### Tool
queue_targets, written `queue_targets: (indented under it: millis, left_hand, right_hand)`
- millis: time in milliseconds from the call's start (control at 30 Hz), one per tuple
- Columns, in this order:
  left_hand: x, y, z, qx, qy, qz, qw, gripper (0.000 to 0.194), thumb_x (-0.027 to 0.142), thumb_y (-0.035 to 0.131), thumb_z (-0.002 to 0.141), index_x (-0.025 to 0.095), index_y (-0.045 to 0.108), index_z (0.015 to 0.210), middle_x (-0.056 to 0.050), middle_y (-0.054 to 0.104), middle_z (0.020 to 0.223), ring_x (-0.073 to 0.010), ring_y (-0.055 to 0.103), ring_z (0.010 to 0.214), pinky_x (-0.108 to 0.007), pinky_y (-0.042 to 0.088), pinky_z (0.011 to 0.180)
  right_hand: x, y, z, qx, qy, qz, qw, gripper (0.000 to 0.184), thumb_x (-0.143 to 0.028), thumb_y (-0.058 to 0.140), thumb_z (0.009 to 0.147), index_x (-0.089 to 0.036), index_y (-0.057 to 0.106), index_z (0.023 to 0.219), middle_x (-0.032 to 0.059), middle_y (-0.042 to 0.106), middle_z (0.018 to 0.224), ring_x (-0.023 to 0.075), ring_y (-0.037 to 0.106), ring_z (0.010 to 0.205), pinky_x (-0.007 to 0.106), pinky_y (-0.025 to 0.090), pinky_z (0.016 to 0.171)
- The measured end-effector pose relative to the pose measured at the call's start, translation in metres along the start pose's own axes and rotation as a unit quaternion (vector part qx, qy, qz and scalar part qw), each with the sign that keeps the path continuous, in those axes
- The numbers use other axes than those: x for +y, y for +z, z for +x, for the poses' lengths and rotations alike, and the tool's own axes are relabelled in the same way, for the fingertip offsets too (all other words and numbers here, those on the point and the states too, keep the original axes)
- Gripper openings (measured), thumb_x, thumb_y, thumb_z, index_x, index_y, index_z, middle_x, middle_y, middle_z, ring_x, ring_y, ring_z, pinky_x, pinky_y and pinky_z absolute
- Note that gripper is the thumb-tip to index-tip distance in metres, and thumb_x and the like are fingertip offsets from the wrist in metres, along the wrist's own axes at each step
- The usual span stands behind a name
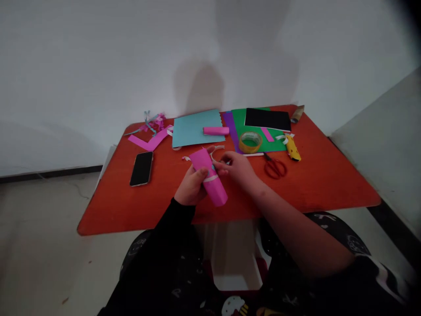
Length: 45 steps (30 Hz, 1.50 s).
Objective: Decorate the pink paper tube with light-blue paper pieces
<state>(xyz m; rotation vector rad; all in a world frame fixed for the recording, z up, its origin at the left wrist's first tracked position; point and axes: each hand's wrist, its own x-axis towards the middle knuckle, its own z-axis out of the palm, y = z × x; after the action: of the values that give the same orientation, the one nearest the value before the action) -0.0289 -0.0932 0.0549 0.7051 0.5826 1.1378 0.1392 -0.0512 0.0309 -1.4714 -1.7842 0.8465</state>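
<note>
My left hand (193,183) is wrapped around a pink paper tube (216,193), tilted over the front half of the table. A narrow white band runs around the tube, and a small bluish patch shows beside it. My right hand (242,170) is pinched at the tube's right side, its fingertips close to the left fingers. A thin white strip (213,153) curls up from that spot and seems to run into the right fingertips, though the exact grip is partly hidden. Red-handled scissors (275,168) lie to the right of my right hand.
On the orange table (112,202) lie a phone (141,168), light blue paper (187,129), a pink roll (216,131), a tape roll (250,142), green paper (239,117), a black sheet (268,119), a yellow cutter (292,148) and pink scraps (154,141). A wall stands behind.
</note>
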Motion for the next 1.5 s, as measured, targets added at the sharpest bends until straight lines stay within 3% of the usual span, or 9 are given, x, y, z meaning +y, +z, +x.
queue_targets:
  millis: [100,233,367,633,867,1067,1500]
  left_hand:
    - [0.0,-0.004,0.001,0.002,0.008,-0.021,1.0,0.081,0.047,0.093,0.068,0.023,0.058,0.137,-0.005,0.079,0.1,-0.0221,0.076,0.096,-0.043,0.054,0.106]
    - [0.0,-0.005,0.005,0.021,0.025,-0.012,0.999,0.063,0.049,0.091,0.07,0.024,0.066,0.123,-0.007,0.079,0.107,-0.0261,0.074,0.108,-0.043,0.056,0.101]
    - [0.003,0.003,0.007,0.025,0.026,0.017,0.999,0.051,0.043,0.091,0.07,0.024,0.071,0.113,-0.007,0.079,0.111,-0.0305,0.07,0.119,-0.04,0.059,0.095]
    - [-0.001,0.001,0.008,0.005,0.035,0.034,0.999,0.043,0.041,0.088,0.074,0.023,0.073,0.111,-0.003,0.078,0.117,-0.0298,0.063,0.132,-0.036,0.055,0.104]
    - [0.0,0.005,0.007,0.009,0.031,0.016,0.999,0.04,0.038,0.09,0.073,0.021,0.074,0.105,-0.009,0.077,0.12,-0.0308,0.065,0.129,-0.044,0.053,0.109]
    - [0.002,0.006,0.006,-0.008,0.021,0.023,0.999,0.047,0.039,0.089,0.074,0.021,0.072,0.114,-0.011,0.073,0.13,-0.0319,0.063,0.131,-0.045,0.053,0.11]
    - [0.001,0.005,0.006,-0.009,0.021,0.036,0.999,0.054,0.035,0.088,0.075,0.021,0.069,0.124,-0.014,0.067,0.141,-0.0326,0.061,0.135,-0.045,0.051,0.112]
  right_hand:
    - [-0.017,-0.018,-0.006,0.078,0.015,0.195,0.978,0.011,-0.029,0.061,0.082,-0.019,0.062,0.086,0.0018,0.066,0.08,0.0138,0.055,0.068,0.028,0.043,0.063]
    - [-0.047,-0.032,-0.026,0.005,0.032,0.316,0.948,0.016,-0.034,0.067,0.081,-0.021,0.061,0.087,0.0021,0.069,0.082,0.0115,0.053,0.061,0.026,0.04,0.054]
    - [-0.061,-0.031,-0.033,-0.009,0.002,0.306,0.952,0.012,-0.03,0.068,0.079,-0.02,0.061,0.078,0.0041,0.071,0.091,0.0128,0.057,0.071,0.027,0.046,0.061]
    - [-0.057,-0.027,-0.03,-0.019,-0.015,0.247,0.969,0.015,-0.032,0.066,0.08,-0.019,0.06,0.075,0.0028,0.067,0.088,0.0126,0.053,0.071,0.027,0.043,0.063]
    - [-0.062,-0.028,-0.034,-0.007,-0.037,0.203,0.979,0.013,-0.027,0.063,0.082,-0.02,0.055,0.073,0.0021,0.065,0.084,0.0119,0.05,0.066,0.027,0.04,0.061]
    - [-0.065,-0.03,-0.037,-0.012,-0.034,0.203,0.979,0.014,-0.026,0.062,0.083,-0.022,0.053,0.072,0.0033,0.064,0.083,0.0164,0.058,0.077,0.028,0.045,0.063]
    - [-0.063,-0.024,-0.038,-0.008,-0.03,0.192,0.981,0.017,-0.024,0.06,0.083,-0.024,0.046,0.074,0.0014,0.06,0.082,0.0166,0.055,0.076,0.03,0.045,0.066]
